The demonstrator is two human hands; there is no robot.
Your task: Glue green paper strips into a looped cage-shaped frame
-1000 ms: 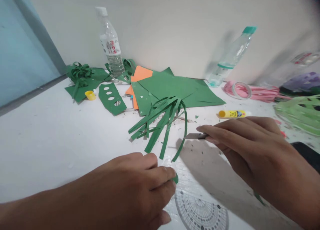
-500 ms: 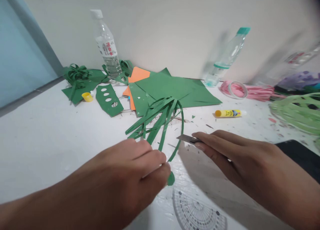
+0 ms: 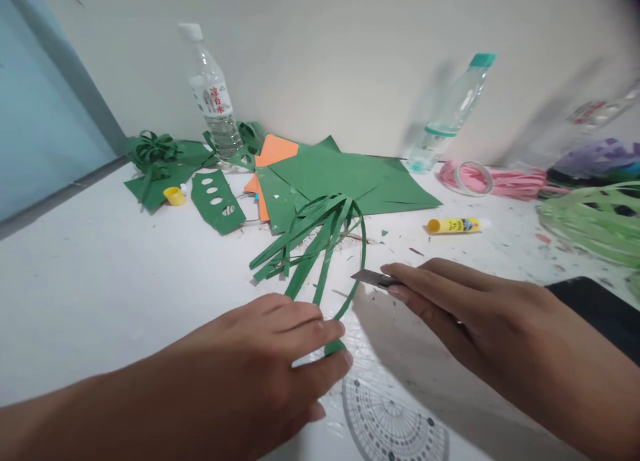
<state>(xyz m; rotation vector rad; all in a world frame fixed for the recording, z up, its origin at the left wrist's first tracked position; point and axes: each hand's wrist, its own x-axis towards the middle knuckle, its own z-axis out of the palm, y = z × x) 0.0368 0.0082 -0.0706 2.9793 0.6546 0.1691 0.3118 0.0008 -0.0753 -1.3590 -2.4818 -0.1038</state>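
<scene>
Long green paper strips (image 3: 323, 247) fan out on the white table in front of me. My left hand (image 3: 280, 367) pinches the near end of a strip, and a rounded green tip shows between thumb and forefinger. Between the thumb and fingers of my right hand (image 3: 480, 327) is a thin cutter blade (image 3: 370, 277), its point beside the rightmost curved strip. A clear protractor (image 3: 395, 421) lies close to me, between the two hands.
Green sheets (image 3: 350, 177) and orange paper (image 3: 277, 149) lie by the wall, between two bottles (image 3: 215, 101). A yellow glue stick (image 3: 455, 225), pink strips (image 3: 520, 181), a tape ring (image 3: 473, 179) and a black object (image 3: 595, 314) are on the right.
The thumb and forefinger of my left hand have spread a little, and more of the green tip shows between them. My right hand with the blade has hardly moved.
</scene>
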